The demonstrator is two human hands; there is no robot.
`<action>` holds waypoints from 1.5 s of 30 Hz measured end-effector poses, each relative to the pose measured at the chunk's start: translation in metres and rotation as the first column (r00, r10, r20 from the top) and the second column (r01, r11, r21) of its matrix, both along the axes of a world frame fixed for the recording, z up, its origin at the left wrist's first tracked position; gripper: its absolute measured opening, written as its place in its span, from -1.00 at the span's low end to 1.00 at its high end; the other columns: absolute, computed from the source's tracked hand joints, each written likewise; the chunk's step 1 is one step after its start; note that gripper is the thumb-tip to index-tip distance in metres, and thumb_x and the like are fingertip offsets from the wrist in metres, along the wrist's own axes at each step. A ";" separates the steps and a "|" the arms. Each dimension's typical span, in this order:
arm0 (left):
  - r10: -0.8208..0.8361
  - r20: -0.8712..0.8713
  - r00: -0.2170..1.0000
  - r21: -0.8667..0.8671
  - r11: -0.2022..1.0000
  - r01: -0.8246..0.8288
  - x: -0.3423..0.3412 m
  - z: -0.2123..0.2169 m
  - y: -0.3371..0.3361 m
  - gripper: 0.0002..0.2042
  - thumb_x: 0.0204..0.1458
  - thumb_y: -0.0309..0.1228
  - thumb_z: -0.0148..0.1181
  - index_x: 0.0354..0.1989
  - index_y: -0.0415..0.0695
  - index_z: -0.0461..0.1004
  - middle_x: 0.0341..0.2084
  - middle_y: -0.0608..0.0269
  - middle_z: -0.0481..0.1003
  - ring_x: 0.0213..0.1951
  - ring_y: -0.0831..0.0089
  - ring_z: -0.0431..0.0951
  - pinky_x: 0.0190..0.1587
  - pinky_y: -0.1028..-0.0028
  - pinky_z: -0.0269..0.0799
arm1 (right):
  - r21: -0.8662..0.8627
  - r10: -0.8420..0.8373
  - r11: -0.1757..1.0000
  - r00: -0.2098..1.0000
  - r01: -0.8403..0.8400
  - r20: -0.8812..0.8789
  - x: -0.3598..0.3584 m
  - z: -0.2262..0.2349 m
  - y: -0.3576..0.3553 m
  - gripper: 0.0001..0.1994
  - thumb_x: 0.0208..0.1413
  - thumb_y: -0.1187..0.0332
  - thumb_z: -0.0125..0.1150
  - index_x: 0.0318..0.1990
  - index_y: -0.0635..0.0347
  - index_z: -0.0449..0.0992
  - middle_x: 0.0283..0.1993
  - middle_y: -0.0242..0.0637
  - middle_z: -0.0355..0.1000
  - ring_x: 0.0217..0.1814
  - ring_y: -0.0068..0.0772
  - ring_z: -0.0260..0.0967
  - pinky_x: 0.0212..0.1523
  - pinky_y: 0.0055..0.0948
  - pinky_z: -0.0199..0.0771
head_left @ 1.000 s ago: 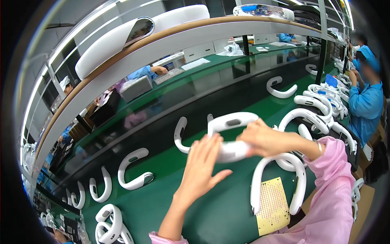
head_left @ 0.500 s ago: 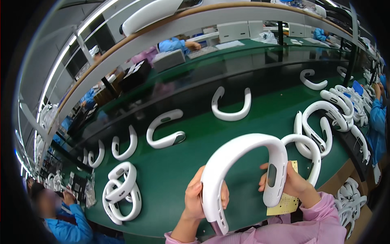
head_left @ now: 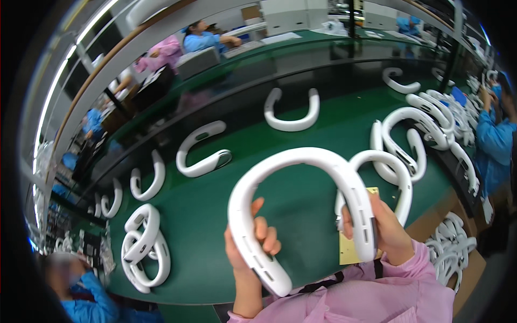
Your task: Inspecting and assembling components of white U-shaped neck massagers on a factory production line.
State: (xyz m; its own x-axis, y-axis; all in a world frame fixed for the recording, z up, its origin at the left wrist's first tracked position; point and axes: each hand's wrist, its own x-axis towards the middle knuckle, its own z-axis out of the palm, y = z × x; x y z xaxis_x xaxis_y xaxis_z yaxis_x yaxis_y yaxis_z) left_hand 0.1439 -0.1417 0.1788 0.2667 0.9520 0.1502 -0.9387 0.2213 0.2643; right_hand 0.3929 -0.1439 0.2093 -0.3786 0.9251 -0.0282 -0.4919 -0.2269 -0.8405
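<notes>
White U-shaped band (head_left: 301, 156) is held at the near side of a green worktop (head_left: 207, 234), its arch pointing away from the worker and its two open ends toward the worker's pink garment (head_left: 377, 299). The left hand (head_left: 238, 257) is clamped on one arm of the band, fingers curled to the inner side; the right hand (head_left: 390, 229) is clamped on the other arm, fingertips showing inside the curve. Dark slots line both arms. A yellow perforated board (head_left: 350, 250) lies partly hidden behind the right-hand arm, with a second white band (head_left: 404, 185) just beyond it. To the left, a small pile of overlapping white bands (head_left: 153, 226) rests on the worktop, while a curved white band (head_left: 188, 159) and a white band with upturned ends (head_left: 291, 125) lie well apart farther back. More bands crowd together in a white cluster (head_left: 406, 116) at right. Below that cluster, a cardboard box (head_left: 476, 272) holds a heap of white parts (head_left: 449, 245). A co-worker in blue (head_left: 495, 142) stands at the right edge, another blue-clad co-worker (head_left: 91, 301) appears at lower left, and a person in blue (head_left: 200, 42) works across the way near a person in pink (head_left: 164, 53).
</notes>
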 end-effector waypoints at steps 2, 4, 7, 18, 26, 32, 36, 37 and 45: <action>-0.082 0.155 0.984 0.021 0.997 0.080 -0.007 -0.017 0.005 -0.52 0.14 -0.11 -0.23 0.03 -0.31 0.20 -0.56 0.22 0.27 -0.61 0.43 0.23 -0.58 0.44 0.17 | 0.005 0.004 1.000 1.000 -0.004 0.025 -0.004 0.008 0.000 -0.44 0.24 0.00 -0.28 0.24 0.21 0.00 -0.28 -0.27 0.31 -0.39 -0.50 0.31 -0.36 -0.52 0.39; -0.057 0.318 0.947 -0.056 0.995 0.078 -0.003 -0.014 0.006 -0.62 0.13 -0.16 -0.22 -0.15 -0.28 0.24 -0.58 0.24 0.24 -0.68 0.50 0.19 -0.62 0.50 0.13 | 0.030 0.014 0.999 0.998 -0.016 0.055 -0.007 0.013 0.002 -0.44 0.22 -0.02 -0.24 0.19 0.24 0.04 -0.28 -0.22 0.29 -0.43 -0.49 0.31 -0.34 -0.50 0.36; 0.022 0.280 0.960 -0.100 0.995 0.006 0.003 -0.006 0.006 -0.66 0.12 -0.18 -0.23 -0.21 -0.27 0.23 -0.60 0.23 0.25 -0.72 0.52 0.16 -0.63 0.52 0.11 | 0.017 0.000 1.000 0.991 -0.002 0.134 -0.007 0.012 0.005 -0.42 0.20 -0.04 -0.21 0.17 0.26 0.05 -0.27 -0.24 0.28 -0.45 -0.50 0.30 -0.37 -0.51 0.36; 0.269 -0.567 0.778 -0.038 0.936 -0.351 0.043 0.078 -0.009 -0.59 0.08 -0.19 -0.26 -0.37 -0.39 0.31 -0.68 0.02 0.37 -0.77 0.28 0.37 -0.75 0.45 0.31 | -0.226 0.020 0.974 0.991 0.011 0.134 -0.024 -0.033 0.033 -0.60 0.23 0.13 -0.17 0.00 0.32 0.26 -0.30 -0.19 0.38 -0.33 -0.40 0.43 -0.27 -0.42 0.52; 0.242 -0.762 0.600 0.055 0.948 -0.312 0.046 0.093 -0.014 -0.56 0.02 -0.16 -0.24 -0.13 -0.34 0.23 -0.69 0.00 0.41 -0.73 0.29 0.45 -0.68 0.47 0.39 | -0.231 0.053 0.973 0.987 -0.018 0.150 -0.033 -0.037 0.033 -0.59 0.25 0.11 -0.26 -0.02 0.31 0.27 -0.27 -0.17 0.39 -0.27 -0.35 0.44 -0.23 -0.40 0.52; 0.216 -0.816 0.536 0.063 0.955 -0.290 0.043 0.096 -0.024 -0.43 -0.05 -0.07 -0.16 -0.05 -0.38 0.17 -0.70 -0.01 0.41 -0.73 0.28 0.46 -0.68 0.48 0.41 | -0.222 0.020 0.975 0.978 0.026 0.206 -0.039 -0.030 0.029 -0.59 0.25 0.10 -0.25 -0.02 0.29 0.27 -0.25 -0.19 0.39 -0.22 -0.37 0.42 -0.18 -0.41 0.47; 0.165 -0.740 0.652 0.084 0.985 -0.154 0.030 0.090 -0.030 -0.50 -0.02 -0.15 -0.08 -0.08 -0.38 0.16 -0.54 -0.05 0.44 -0.59 0.29 0.52 -0.54 0.45 0.46 | -0.161 -0.011 0.986 0.979 0.044 0.205 -0.036 -0.031 0.026 -0.58 0.23 0.07 -0.21 -0.02 0.26 0.28 -0.23 -0.23 0.38 -0.21 -0.41 0.40 -0.18 -0.44 0.43; 0.137 -0.703 0.698 0.103 0.991 -0.090 0.025 0.087 -0.032 -0.55 0.00 -0.20 -0.05 -0.10 -0.38 0.17 -0.45 -0.07 0.46 -0.51 0.29 0.55 -0.46 0.43 0.49 | -0.133 -0.018 0.990 0.979 0.045 0.202 -0.034 -0.033 0.025 -0.58 0.22 0.06 -0.20 -0.02 0.25 0.28 -0.22 -0.24 0.38 -0.21 -0.42 0.40 -0.18 -0.45 0.42; 0.124 -0.668 0.734 0.124 0.991 -0.054 0.015 0.067 -0.032 -0.50 0.03 -0.18 -0.06 -0.06 -0.40 0.11 -0.27 -0.19 0.40 -0.48 0.21 0.54 -0.46 0.37 0.50 | -0.024 -0.109 0.993 0.974 0.116 0.198 -0.025 -0.038 0.023 -0.57 0.18 0.05 -0.08 0.01 0.24 0.25 -0.20 -0.27 0.36 -0.21 -0.49 0.36 -0.18 -0.48 0.39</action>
